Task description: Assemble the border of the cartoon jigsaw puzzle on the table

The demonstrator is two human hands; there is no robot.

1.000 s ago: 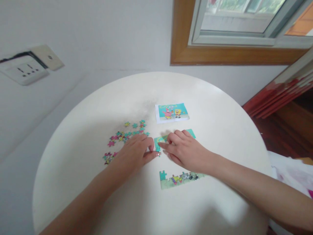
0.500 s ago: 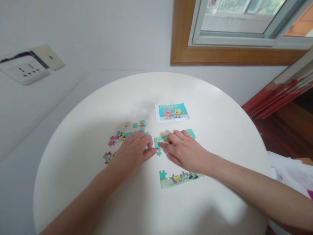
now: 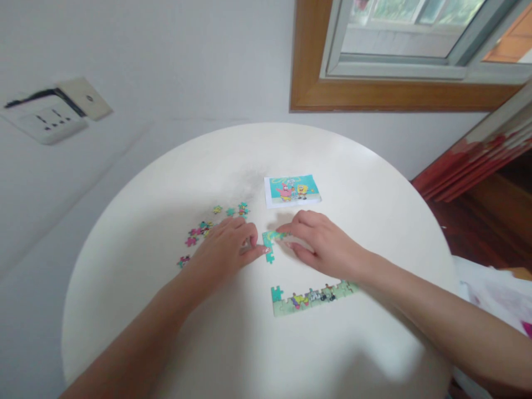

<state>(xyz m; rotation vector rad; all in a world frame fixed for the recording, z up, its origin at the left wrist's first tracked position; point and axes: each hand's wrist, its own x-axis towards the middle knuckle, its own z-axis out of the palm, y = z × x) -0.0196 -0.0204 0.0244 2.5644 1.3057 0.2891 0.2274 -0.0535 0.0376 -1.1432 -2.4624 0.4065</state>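
My left hand [image 3: 230,244] has its fingers curled and its thumb pressed on the left edge of a joined teal puzzle section [image 3: 269,257]. My right hand [image 3: 322,238] holds the same section's top strip, index finger at the upper side and thumb below; the strip's right part is hidden under this hand. Nearer me lies a second joined puzzle strip [image 3: 311,299], pale green with cartoon feet and a teal corner. Loose puzzle pieces [image 3: 193,236] are scattered beside and partly behind my left hand.
A small printed cartoon picture [image 3: 293,189] lies beyond my hands on the round white table [image 3: 366,188]. A wall socket [image 3: 50,119] is at the left, a wood-framed window [image 3: 399,95] at the back right, and a red curtain [image 3: 461,163] at the right.
My right hand has shifted slightly away from me and right, off the section's left part, uncovering more of it and of the lower strip. My left thumb stays on the left edge.
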